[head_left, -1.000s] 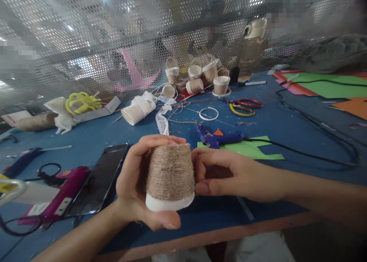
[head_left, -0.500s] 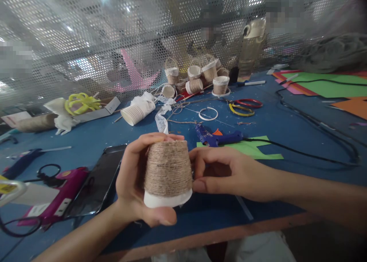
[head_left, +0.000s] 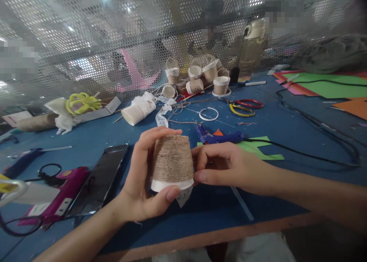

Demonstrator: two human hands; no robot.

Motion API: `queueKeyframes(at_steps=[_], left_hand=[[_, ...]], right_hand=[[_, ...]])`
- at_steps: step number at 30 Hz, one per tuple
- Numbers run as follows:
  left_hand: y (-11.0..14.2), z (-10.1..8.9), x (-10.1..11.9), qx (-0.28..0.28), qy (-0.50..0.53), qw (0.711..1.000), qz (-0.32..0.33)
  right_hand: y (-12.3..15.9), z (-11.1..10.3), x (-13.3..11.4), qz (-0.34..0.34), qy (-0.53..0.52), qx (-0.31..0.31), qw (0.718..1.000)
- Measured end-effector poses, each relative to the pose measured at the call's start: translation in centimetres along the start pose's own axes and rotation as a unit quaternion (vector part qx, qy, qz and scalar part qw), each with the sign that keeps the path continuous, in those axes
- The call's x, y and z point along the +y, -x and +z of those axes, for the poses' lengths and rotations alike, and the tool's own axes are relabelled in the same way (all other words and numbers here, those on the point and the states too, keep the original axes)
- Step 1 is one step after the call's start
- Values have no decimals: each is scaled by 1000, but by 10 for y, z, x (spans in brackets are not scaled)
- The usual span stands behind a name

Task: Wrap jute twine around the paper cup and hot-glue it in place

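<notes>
A: Where does the twine-wrapped cup (head_left: 172, 158) lie, and how is it turned?

B: Just below the centre of the view, over the blue table (head_left: 160, 235); narrow end up, white rim (head_left: 164, 185) down. A pale patterned strip (head_left: 185, 196) hangs at its five o'clock.

A: And the left hand (head_left: 143, 174)?

B: Its forearm enters from seven o'clock. The palm cups the wall at nine o'clock, the fingers curl over toward twelve, and the thumb lies across the rim near six; the grip is closed on the cup.

A: The right hand (head_left: 229, 166)?

B: Its forearm enters from four o'clock, fingers bent, thumb pointing to nine, at the cup's three o'clock side. The fingertips are partly hidden; whether they pinch anything cannot be told.

A: Nearby items?

B: Relative to the cup, a blue glue gun (head_left: 219, 136) at two o'clock; a phone (head_left: 99, 181) at nine.
</notes>
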State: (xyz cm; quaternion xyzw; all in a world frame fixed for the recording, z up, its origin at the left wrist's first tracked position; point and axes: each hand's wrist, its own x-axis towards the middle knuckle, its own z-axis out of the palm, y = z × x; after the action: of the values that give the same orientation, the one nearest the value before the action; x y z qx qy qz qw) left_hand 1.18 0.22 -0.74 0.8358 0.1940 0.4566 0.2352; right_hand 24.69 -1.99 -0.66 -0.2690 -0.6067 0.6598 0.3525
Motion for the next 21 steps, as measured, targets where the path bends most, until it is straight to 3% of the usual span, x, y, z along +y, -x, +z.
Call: queueKeyframes(at_steps=[7,13,21], left_hand=[[-1,0,0,-29,-30,999,-20],[0,5,-2,13,24,999,-45],[-1,7,-2,50,19,999,4]], right_hand=[[2,3,2,-8,48,26,998],[4,5,0,-23,37,17,999],[4,7,-5,-34,38,0,999]])
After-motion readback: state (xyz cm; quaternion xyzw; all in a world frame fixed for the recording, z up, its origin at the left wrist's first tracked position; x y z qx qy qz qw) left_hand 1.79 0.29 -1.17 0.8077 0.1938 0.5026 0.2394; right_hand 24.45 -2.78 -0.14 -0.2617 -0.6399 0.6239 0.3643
